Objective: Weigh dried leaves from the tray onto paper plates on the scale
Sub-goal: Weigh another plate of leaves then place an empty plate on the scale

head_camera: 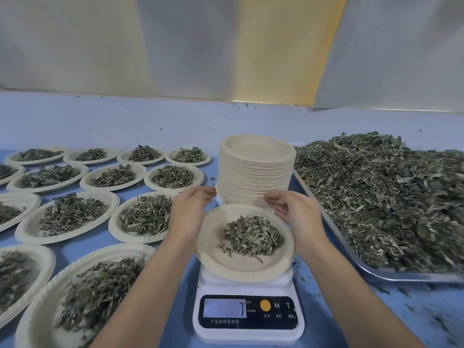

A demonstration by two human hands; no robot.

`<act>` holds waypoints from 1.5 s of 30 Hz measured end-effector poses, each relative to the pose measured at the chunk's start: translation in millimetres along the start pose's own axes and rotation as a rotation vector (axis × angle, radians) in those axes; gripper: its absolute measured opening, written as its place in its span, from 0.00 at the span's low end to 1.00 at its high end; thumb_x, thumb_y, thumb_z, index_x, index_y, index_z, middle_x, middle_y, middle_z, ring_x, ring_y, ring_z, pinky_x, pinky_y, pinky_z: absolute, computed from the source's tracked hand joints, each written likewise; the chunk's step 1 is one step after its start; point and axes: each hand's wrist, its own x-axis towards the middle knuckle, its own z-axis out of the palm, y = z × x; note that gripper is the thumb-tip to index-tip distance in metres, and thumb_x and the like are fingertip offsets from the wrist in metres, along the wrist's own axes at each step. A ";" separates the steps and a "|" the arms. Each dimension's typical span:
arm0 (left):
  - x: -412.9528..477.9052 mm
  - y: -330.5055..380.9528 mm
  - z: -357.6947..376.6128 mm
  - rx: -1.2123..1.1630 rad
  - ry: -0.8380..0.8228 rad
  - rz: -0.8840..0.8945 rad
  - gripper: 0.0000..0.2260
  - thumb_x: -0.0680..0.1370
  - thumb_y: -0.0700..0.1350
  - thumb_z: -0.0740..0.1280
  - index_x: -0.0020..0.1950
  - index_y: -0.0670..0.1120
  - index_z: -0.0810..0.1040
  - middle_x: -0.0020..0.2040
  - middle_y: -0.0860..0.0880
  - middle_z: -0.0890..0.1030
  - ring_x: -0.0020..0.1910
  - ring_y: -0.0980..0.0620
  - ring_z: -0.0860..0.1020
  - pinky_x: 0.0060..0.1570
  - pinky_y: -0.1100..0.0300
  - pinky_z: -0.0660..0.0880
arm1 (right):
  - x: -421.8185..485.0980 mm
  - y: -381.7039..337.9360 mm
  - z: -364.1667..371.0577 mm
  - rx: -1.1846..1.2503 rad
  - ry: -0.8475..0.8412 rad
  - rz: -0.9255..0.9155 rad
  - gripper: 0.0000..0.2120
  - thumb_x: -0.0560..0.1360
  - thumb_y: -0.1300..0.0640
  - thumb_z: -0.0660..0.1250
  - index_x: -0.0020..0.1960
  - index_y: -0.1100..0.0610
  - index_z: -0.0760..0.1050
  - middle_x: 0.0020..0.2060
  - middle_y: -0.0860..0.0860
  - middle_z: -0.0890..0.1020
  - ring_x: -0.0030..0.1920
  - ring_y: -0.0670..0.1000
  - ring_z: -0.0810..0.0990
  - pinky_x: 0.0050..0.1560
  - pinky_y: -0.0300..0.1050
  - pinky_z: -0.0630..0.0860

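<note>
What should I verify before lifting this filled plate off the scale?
1. The plate sits on the scale: ok.
2. The leaves are heaped inside the rim, none overhanging: ok.
3. Reading on the display legible: cannot tell, digits blurred.
4. The left hand and right hand flank the plate, fingers relaxed, holding nothing: ok.
5. Both hands clear of the rim: cannot tell.
6. The stack of empty plates stands ready behind the scale: ok.
</note>
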 end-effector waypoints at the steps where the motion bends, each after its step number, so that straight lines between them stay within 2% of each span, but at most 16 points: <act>1: 0.9 -0.4 -0.3 -0.011 0.005 -0.012 0.13 0.77 0.34 0.58 0.47 0.46 0.81 0.50 0.49 0.83 0.54 0.53 0.79 0.61 0.55 0.72 | -0.1 0.0 0.4 0.020 -0.007 0.016 0.15 0.73 0.71 0.58 0.42 0.62 0.82 0.43 0.57 0.85 0.49 0.53 0.84 0.55 0.45 0.78; 7: 3.3 -2.9 -2.6 -0.041 0.020 -0.125 0.13 0.77 0.34 0.60 0.46 0.48 0.81 0.52 0.49 0.81 0.55 0.51 0.77 0.55 0.56 0.72 | -3.9 -1.3 2.9 0.128 -0.027 0.112 0.14 0.72 0.71 0.58 0.45 0.64 0.82 0.42 0.56 0.86 0.47 0.51 0.85 0.50 0.42 0.79; 9: 5.2 -0.4 -5.4 -0.070 0.027 -0.167 0.11 0.76 0.34 0.62 0.47 0.46 0.81 0.51 0.47 0.82 0.51 0.50 0.77 0.56 0.52 0.74 | -5.4 -5.5 4.3 0.126 -0.039 0.114 0.14 0.72 0.71 0.58 0.46 0.64 0.82 0.43 0.55 0.86 0.47 0.50 0.85 0.50 0.42 0.78; 11: 5.9 4.9 -11.5 -0.114 0.009 -0.200 0.09 0.74 0.33 0.66 0.49 0.44 0.82 0.49 0.44 0.82 0.44 0.47 0.78 0.51 0.51 0.76 | -6.6 -11.8 7.8 0.125 -0.057 0.105 0.14 0.72 0.70 0.58 0.46 0.63 0.82 0.43 0.54 0.86 0.46 0.50 0.85 0.48 0.42 0.79; 17: 13.1 28.2 -44.6 0.002 -0.065 -0.254 0.10 0.70 0.31 0.70 0.45 0.45 0.83 0.45 0.42 0.84 0.42 0.43 0.82 0.44 0.48 0.80 | -8.4 -30.3 41.6 0.129 -0.086 0.056 0.14 0.71 0.71 0.57 0.39 0.62 0.81 0.38 0.55 0.86 0.45 0.51 0.85 0.51 0.42 0.79; 19: 20.0 37.2 -61.4 0.025 -0.043 -0.248 0.10 0.70 0.32 0.71 0.43 0.46 0.84 0.48 0.42 0.83 0.46 0.41 0.81 0.49 0.46 0.79 | -6.8 -35.2 60.9 0.121 -0.113 0.047 0.15 0.71 0.71 0.58 0.38 0.61 0.81 0.37 0.54 0.86 0.44 0.51 0.84 0.51 0.43 0.79; 23: 32.8 49.0 -102.6 -0.006 0.063 -0.223 0.09 0.71 0.32 0.71 0.43 0.45 0.83 0.54 0.40 0.81 0.56 0.38 0.78 0.58 0.43 0.74 | -1.3 -40.0 110.3 0.109 -0.160 0.056 0.15 0.73 0.71 0.58 0.39 0.61 0.81 0.41 0.56 0.85 0.43 0.51 0.83 0.55 0.46 0.79; 28: 51.9 52.0 -168.1 -0.084 0.327 -0.157 0.09 0.72 0.32 0.69 0.42 0.45 0.82 0.52 0.39 0.81 0.54 0.40 0.79 0.57 0.44 0.75 | -5.9 -27.9 180.5 -0.075 -0.206 0.076 0.10 0.73 0.66 0.63 0.48 0.57 0.81 0.49 0.54 0.82 0.54 0.54 0.78 0.59 0.49 0.73; 31: 64.2 49.4 -209.1 -0.075 0.491 -0.117 0.08 0.74 0.34 0.69 0.47 0.46 0.82 0.53 0.42 0.81 0.54 0.42 0.78 0.58 0.48 0.74 | -15.8 -16.3 221.6 -0.136 -0.313 0.162 0.06 0.74 0.64 0.63 0.42 0.56 0.76 0.43 0.55 0.77 0.49 0.55 0.75 0.51 0.49 0.71; 33: 70.9 47.9 -235.8 -0.055 0.628 -0.100 0.09 0.75 0.35 0.68 0.51 0.46 0.82 0.51 0.45 0.80 0.51 0.44 0.78 0.55 0.53 0.75 | -24.1 -9.7 249.1 -0.188 -0.426 0.263 0.04 0.74 0.64 0.64 0.48 0.60 0.75 0.44 0.58 0.76 0.45 0.56 0.75 0.43 0.48 0.76; 35: 75.2 48.1 -259.2 -0.069 0.730 -0.076 0.10 0.75 0.35 0.68 0.54 0.45 0.82 0.52 0.44 0.80 0.51 0.44 0.78 0.53 0.56 0.75 | -33.9 -2.6 275.2 -0.220 -0.534 0.373 0.09 0.75 0.63 0.64 0.56 0.63 0.73 0.46 0.60 0.77 0.40 0.55 0.78 0.37 0.44 0.81; 37: 78.9 47.1 -280.9 -0.077 0.795 -0.065 0.12 0.76 0.36 0.68 0.58 0.44 0.80 0.54 0.43 0.80 0.52 0.44 0.78 0.49 0.58 0.73 | -43.0 4.8 302.2 -0.194 -0.594 0.434 0.09 0.77 0.62 0.64 0.56 0.63 0.72 0.46 0.59 0.78 0.35 0.53 0.78 0.28 0.41 0.80; 40: 83.8 46.6 -313.0 -0.118 0.818 -0.079 0.12 0.75 0.38 0.69 0.58 0.44 0.80 0.54 0.42 0.80 0.54 0.43 0.78 0.48 0.56 0.74 | -48.6 15.3 340.7 -0.138 -0.569 0.457 0.06 0.79 0.61 0.62 0.54 0.64 0.72 0.43 0.58 0.76 0.32 0.51 0.77 0.22 0.36 0.74; 42: 84.8 44.6 -335.3 -0.164 0.801 -0.111 0.12 0.74 0.38 0.70 0.57 0.41 0.79 0.53 0.41 0.80 0.53 0.42 0.79 0.52 0.52 0.76 | -51.0 20.3 364.1 -0.090 -0.549 0.462 0.05 0.80 0.62 0.61 0.54 0.64 0.70 0.42 0.57 0.75 0.33 0.52 0.76 0.21 0.36 0.73; 43: 83.5 43.6 -345.5 -0.180 0.784 -0.135 0.10 0.75 0.38 0.69 0.55 0.39 0.78 0.51 0.40 0.80 0.50 0.43 0.79 0.53 0.51 0.77 | -52.0 23.1 375.1 -0.083 -0.544 0.457 0.06 0.80 0.62 0.61 0.55 0.63 0.70 0.41 0.57 0.74 0.33 0.51 0.75 0.22 0.36 0.73; 45: 81.4 40.6 -365.7 -0.217 0.738 -0.197 0.03 0.76 0.37 0.68 0.45 0.38 0.76 0.38 0.43 0.77 0.36 0.49 0.77 0.46 0.55 0.77 | -52.2 30.2 396.7 -0.128 -0.533 0.415 0.07 0.81 0.62 0.60 0.58 0.62 0.69 0.41 0.56 0.74 0.33 0.51 0.74 0.25 0.38 0.73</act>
